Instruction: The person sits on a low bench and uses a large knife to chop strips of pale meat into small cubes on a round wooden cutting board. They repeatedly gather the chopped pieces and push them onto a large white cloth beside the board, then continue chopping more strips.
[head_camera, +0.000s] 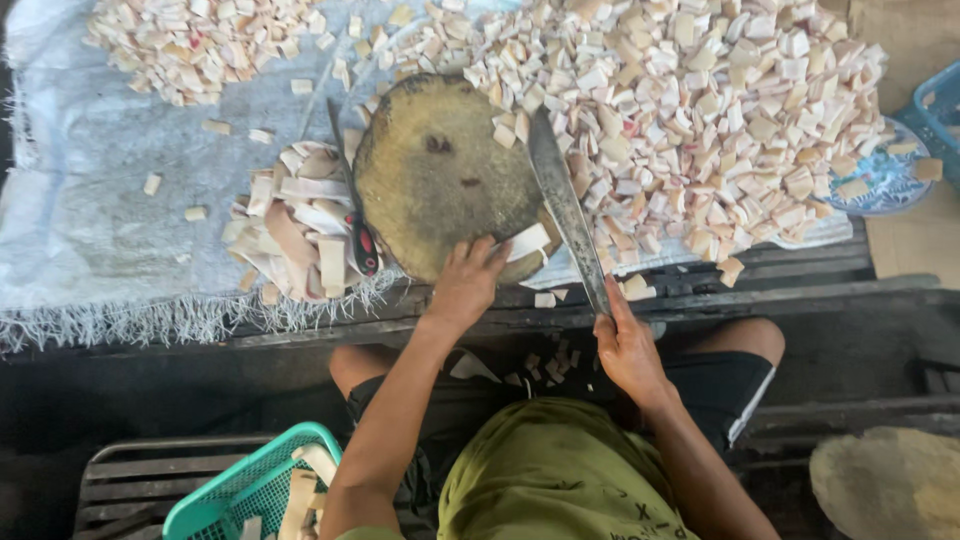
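Note:
A round, worn wooden chopping block (435, 175) sits on a grey woven sheet (90, 200). My left hand (466, 283) rests at the block's near edge, fingers on a pale strip (527, 242) lying there. My right hand (627, 348) grips the handle of a long cleaver (562, 200), whose blade points away along the block's right side. A big heap of pale pink-white cut cubes (720, 110) spreads right of the block.
A pile of uncut pale strips (295, 225) lies left of the block, with a second knife (352, 215) against it. More cubes (200, 40) sit far left. A green basket (250, 485) holds strips by my left knee. A blue patterned plate (885, 180) lies at right.

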